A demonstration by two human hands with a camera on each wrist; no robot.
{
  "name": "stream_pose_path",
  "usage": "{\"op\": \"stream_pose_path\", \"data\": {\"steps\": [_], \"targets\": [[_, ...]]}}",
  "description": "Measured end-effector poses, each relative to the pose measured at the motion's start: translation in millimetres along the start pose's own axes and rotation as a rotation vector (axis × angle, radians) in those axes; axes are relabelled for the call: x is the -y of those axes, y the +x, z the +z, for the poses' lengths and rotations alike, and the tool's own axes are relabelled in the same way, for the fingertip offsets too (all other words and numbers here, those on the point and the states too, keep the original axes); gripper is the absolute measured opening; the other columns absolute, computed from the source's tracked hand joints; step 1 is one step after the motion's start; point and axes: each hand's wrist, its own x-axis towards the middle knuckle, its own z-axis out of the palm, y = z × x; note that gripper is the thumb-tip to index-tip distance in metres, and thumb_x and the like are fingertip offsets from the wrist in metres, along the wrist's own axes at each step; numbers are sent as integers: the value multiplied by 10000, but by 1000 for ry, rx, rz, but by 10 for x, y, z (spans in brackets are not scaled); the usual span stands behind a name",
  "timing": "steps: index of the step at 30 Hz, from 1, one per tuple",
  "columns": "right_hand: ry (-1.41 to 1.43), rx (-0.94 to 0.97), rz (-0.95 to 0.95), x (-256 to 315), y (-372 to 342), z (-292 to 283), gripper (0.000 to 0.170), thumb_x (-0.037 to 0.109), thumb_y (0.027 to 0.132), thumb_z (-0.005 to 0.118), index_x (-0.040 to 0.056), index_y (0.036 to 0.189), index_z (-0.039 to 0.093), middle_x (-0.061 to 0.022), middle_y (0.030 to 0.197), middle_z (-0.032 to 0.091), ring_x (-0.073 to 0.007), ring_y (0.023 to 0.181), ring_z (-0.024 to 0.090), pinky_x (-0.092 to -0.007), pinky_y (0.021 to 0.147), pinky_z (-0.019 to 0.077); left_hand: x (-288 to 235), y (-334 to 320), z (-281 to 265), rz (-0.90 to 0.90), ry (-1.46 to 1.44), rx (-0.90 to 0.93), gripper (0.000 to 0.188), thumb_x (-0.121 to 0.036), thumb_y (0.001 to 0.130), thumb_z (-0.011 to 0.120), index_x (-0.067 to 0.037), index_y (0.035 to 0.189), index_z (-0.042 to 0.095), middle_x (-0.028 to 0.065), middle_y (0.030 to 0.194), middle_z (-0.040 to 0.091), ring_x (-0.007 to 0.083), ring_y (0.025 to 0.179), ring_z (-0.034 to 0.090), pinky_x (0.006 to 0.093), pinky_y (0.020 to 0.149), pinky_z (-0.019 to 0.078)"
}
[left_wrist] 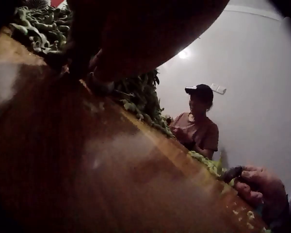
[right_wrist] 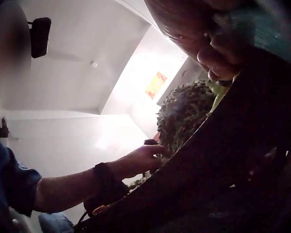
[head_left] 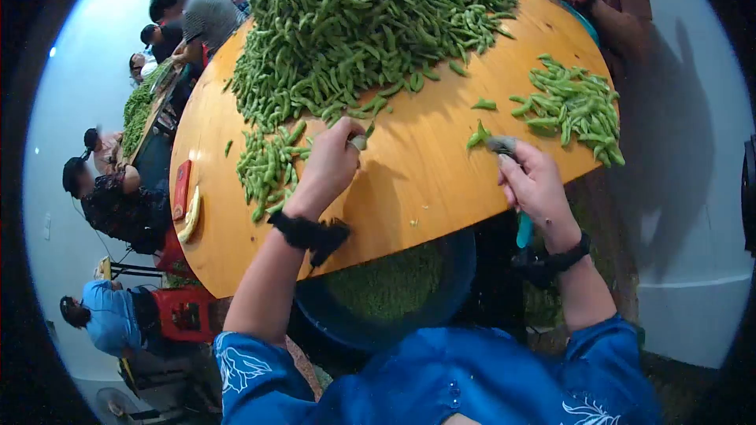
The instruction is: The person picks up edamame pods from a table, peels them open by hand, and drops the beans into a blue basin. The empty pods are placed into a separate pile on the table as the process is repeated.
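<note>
My left hand [head_left: 331, 159] is at the near edge of the big heap of green soybean pods [head_left: 339, 39], its fingers bent downward. A greyish cover shows at its fingertips, beside a pod [head_left: 370, 131]; I cannot tell whether they pinch one. My right hand [head_left: 537, 185] grips a tool with a teal handle [head_left: 524, 230], most of it hidden by the fingers. A dark grey piece [head_left: 502, 144] shows at that hand's fingertips, right by a few pods [head_left: 477, 135] on the wooden table [head_left: 441, 181].
Smaller pod piles lie at the left [head_left: 268, 165] and right [head_left: 575, 106]. A red packet [head_left: 182, 189] and a yellowish peel [head_left: 190, 216] sit near the left edge. Below the table's front edge stands a dark blue tub [head_left: 465, 267] with green bits inside. Another person [head_left: 606, 0] works across at the right.
</note>
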Motion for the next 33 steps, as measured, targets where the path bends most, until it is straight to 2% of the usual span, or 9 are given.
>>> {"op": "stream_pose_path", "data": {"steps": [1, 2, 4, 8, 13, 21, 25, 27, 33], "targets": [[-9, 72, -32, 65, -48, 72, 259, 132, 916, 486, 45, 1145, 570, 20, 663, 521, -27, 448, 425, -181, 396, 346, -6, -107, 48, 48, -149, 20, 172, -69, 884, 504, 9, 1031, 552, 62, 816, 616, 86, 572, 535, 231, 527, 436], [-15, 144, -64, 135, -96, 161, 272, 136, 914, 486, 46, 1156, 569, 17, 673, 531, -30, 451, 429, -180, 400, 353, -41, -230, 90, 40, -155, 37, 172, -69, 884, 504, 9, 1031, 552, 62, 816, 616, 86, 572, 535, 231, 527, 436], [4, 194, -51, 236, -150, 360, 261, 138, 908, 488, 37, 1130, 581, 14, 679, 551, -32, 456, 455, -180, 407, 371, -252, -466, 141, -52, -597, 110, 234, -69, 888, 513, -10, 1111, 553, 43, 852, 623, 73, 584, 535, 210, 527, 431], [87, 412, 81, 257, -137, 674, 208, 146, 914, 491, 24, 1042, 600, 13, 662, 563, -35, 456, 491, -184, 413, 394, -227, -702, 271, -70, -750, 148, 304, -49, 896, 516, -40, 1198, 548, 28, 884, 612, 48, 581, 527, 180, 506, 410], [74, 472, 119, 189, -171, 819, 172, 154, 918, 500, 24, 950, 607, 13, 658, 567, -38, 449, 497, -186, 414, 401, -125, -821, 382, -12, -773, 101, 323, -19, 897, 514, -41, 1217, 551, 15, 869, 594, 46, 601, 519, 189, 533, 434], [-2, 493, 117, 148, -202, 917, 149, 122, 899, 527, 16, 953, 618, 33, 697, 568, -29, 532, 510, -185, 483, 415, -26, -920, 555, 354, -145, -299, 373, 40, 791, 546, 6, 1163, 548, 153, 902, 594, 220, 777, 604, 283, 682, 484], [167, 443, 88, 168, -257, 1038, 165, 91, 899, 519, 10, 1005, 616, 45, 776, 587, -16, 632, 516, -177, 561, 430, 1, -922, 595, 362, -200, -340, 355, 54, 804, 524, 11, 1155, 550, 135, 886, 606, 189, 750, 617, 278, 652, 493], [157, 397, 85, 140, -248, 1078, 190, 62, 899, 508, 7, 1049, 611, 49, 843, 595, -12, 707, 511, -176, 617, 434, -52, -963, 567, 166, -399, -250, 340, 59, 818, 509, 17, 1153, 548, 106, 843, 612, 143, 681, 602, 267, 605, 494], [203, 385, 189, 147, -236, 1095, 176, 85, 911, 495, 32, 1039, 603, 60, 733, 555, -4, 581, 474, -161, 506, 386, 40, -939, 537, 73, -636, -118, 294, 34, 865, 499, 23, 1154, 550, 40, 805, 605, 58, 615, 538, 219, 540, 460]]}}
